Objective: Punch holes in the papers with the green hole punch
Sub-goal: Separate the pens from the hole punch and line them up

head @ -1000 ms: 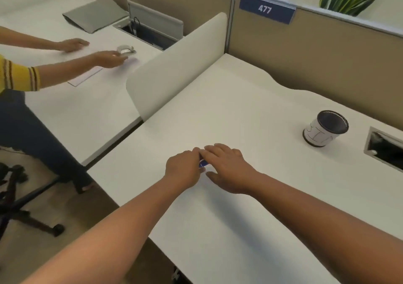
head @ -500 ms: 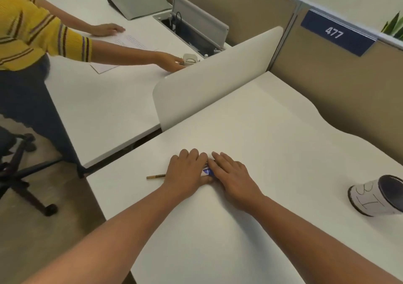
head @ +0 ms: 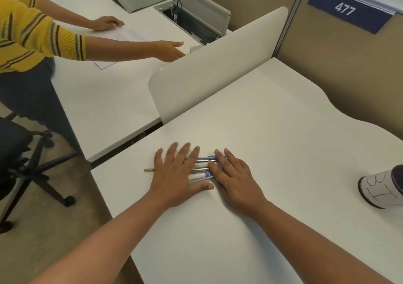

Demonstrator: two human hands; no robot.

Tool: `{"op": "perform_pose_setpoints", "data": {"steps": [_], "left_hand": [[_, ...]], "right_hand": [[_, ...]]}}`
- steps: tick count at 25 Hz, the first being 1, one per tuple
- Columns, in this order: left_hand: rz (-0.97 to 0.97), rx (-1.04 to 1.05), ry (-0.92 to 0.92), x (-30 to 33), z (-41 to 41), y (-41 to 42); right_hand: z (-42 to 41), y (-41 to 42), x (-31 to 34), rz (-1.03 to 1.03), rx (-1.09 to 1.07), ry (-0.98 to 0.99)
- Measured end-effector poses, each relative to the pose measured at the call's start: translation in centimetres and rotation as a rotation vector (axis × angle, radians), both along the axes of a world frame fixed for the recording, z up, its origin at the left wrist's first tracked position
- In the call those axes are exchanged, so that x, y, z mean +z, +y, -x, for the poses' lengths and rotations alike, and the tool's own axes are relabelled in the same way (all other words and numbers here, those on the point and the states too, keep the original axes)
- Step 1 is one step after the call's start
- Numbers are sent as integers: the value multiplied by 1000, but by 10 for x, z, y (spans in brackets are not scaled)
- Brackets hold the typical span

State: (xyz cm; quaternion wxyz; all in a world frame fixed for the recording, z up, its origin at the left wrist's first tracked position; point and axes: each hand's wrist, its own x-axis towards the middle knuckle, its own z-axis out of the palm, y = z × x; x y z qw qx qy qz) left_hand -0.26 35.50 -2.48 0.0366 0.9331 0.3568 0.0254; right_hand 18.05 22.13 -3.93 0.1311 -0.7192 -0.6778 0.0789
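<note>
- Near the desk's [head: 272, 113] left edge, the left hand [head: 174, 174] and right hand [head: 237, 174] lie flat, fingers spread, on a bunch of pens [head: 201, 169].
- On the neighbouring desk, a paper [head: 128, 36] lies under another person's hand [head: 105, 23]; no green punch shows.

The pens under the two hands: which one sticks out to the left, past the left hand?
The thin gold-coloured pen. Its tip shows on the desk left of the left hand; the other pens show only between the left hand and the right hand.

Blue sign [head: 350, 11] on partition reads "477" in white.
</note>
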Motion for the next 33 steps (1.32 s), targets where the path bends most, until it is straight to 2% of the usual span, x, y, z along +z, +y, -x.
{"op": "perform_pose_setpoints", "data": {"steps": [3, 9, 15, 20, 29, 33], "left_hand": [[75, 158, 40, -7, 16, -9], [138, 203, -58, -13, 8, -31], [138, 64, -215, -17, 3, -39], [16, 18, -97, -18, 6, -41], [31, -49, -20, -11, -2, -25], [20, -61, -52, -8, -1, -26]], "right_hand": [[3, -1, -1, -16, -5, -43], [13, -10, -1, -24, -63, -38], [11, -10, -3, -45, -59, 19], [8, -8, -6, -34, -60, -42], [7, -7, -6, -36, -66, -40], [7, -8, -6, -35, -62, -29]]}}
